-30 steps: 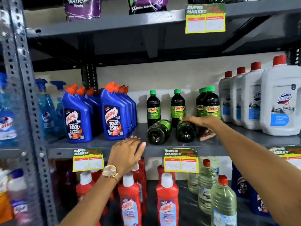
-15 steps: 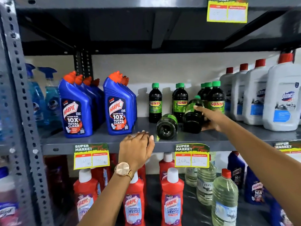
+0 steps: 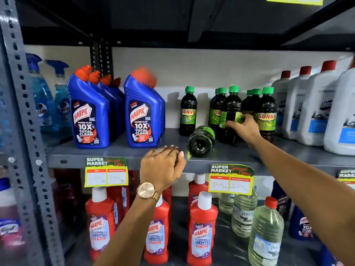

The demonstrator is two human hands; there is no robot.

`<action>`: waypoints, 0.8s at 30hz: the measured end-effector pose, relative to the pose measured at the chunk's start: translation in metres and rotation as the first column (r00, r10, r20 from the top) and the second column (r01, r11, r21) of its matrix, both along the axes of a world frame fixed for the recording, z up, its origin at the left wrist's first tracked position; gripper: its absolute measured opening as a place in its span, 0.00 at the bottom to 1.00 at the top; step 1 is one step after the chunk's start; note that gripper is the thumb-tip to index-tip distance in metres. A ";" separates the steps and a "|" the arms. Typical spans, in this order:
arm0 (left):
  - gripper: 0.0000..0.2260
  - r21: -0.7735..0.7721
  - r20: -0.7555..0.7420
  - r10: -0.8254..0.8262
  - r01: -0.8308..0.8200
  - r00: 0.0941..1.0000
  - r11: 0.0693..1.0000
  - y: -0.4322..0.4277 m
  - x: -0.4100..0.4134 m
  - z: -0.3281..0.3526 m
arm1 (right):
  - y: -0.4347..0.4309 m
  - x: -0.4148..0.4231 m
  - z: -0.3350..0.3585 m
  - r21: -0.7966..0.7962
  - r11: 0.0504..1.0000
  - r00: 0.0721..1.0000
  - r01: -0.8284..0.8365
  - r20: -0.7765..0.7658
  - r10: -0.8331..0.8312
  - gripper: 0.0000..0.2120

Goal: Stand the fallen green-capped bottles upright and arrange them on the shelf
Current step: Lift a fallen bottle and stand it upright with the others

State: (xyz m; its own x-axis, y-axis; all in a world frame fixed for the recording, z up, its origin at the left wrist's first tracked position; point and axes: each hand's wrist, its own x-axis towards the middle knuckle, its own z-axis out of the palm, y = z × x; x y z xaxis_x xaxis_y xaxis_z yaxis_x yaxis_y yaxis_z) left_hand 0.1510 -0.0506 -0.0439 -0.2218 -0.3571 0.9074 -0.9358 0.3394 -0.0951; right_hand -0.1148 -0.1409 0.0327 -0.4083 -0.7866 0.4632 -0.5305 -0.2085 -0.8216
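Note:
Several dark green-capped Sunny bottles stand on the grey middle shelf (image 3: 119, 148). One dark bottle (image 3: 201, 141) lies on its side, base toward me, near the shelf's front edge. My right hand (image 3: 245, 127) grips an upright dark bottle (image 3: 231, 110) that stands in front of the row, its label turned sideways. A lone Sunny bottle (image 3: 188, 112) stands upright to the left. My left hand (image 3: 162, 167), with a watch on the wrist, rests curled on the shelf's front lip just left of the fallen bottle, holding nothing.
Blue Harpic bottles (image 3: 142, 112) stand left of the green-capped ones, white red-capped jugs (image 3: 315, 108) to the right. Price tags (image 3: 230, 179) hang from the shelf edge. Red Harpic bottles (image 3: 201, 227) and clear bottles (image 3: 265, 227) fill the shelf below. A grey upright post (image 3: 23, 131) stands at left.
My right hand has lifted one of the two fallen bottles from lying to upright. The other stays on its side. The view moved closer; my left hand stayed at the shelf edge.

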 end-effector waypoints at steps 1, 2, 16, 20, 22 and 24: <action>0.15 -0.003 0.000 0.000 0.000 1.000 1.000 0.000 0.000 -0.001 | -0.001 0.001 -0.003 0.020 0.999 0.999 -0.033 0.010 0.033 0.25; 0.15 -0.003 -0.001 -0.002 0.002 1.000 1.000 -0.001 0.000 -0.001 | -0.001 0.001 -0.005 0.040 0.998 0.999 -0.053 0.012 0.053 0.21; 0.17 0.027 -0.003 0.005 -0.005 1.000 1.000 0.000 -0.002 -0.001 | 0.006 0.003 -0.010 0.086 0.996 0.994 -0.028 -0.103 0.037 0.28; 0.17 0.045 -0.006 0.011 -0.011 1.000 0.999 0.002 -0.003 -0.001 | 0.008 0.004 -0.010 0.076 0.996 0.991 0.038 -0.128 -0.028 0.47; 0.17 0.048 -0.014 0.015 -0.014 1.000 0.999 0.002 -0.004 -0.001 | 0.007 0.005 -0.010 0.084 0.996 0.997 -0.029 -0.069 0.034 0.41; 0.17 0.051 -0.019 0.019 -0.018 1.000 0.999 0.002 -0.004 -0.001 | 0.006 0.004 -0.010 0.087 0.993 0.997 -0.076 -0.004 0.076 0.25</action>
State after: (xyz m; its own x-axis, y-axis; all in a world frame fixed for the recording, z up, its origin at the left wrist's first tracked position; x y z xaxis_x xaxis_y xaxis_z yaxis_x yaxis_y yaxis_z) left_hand 0.1469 -0.0487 -0.0446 -0.1969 -0.4071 0.8919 -0.9435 0.3260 -0.0595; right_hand -0.1106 -0.1345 0.0227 -0.3429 -0.8526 0.3943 -0.5218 -0.1762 -0.8347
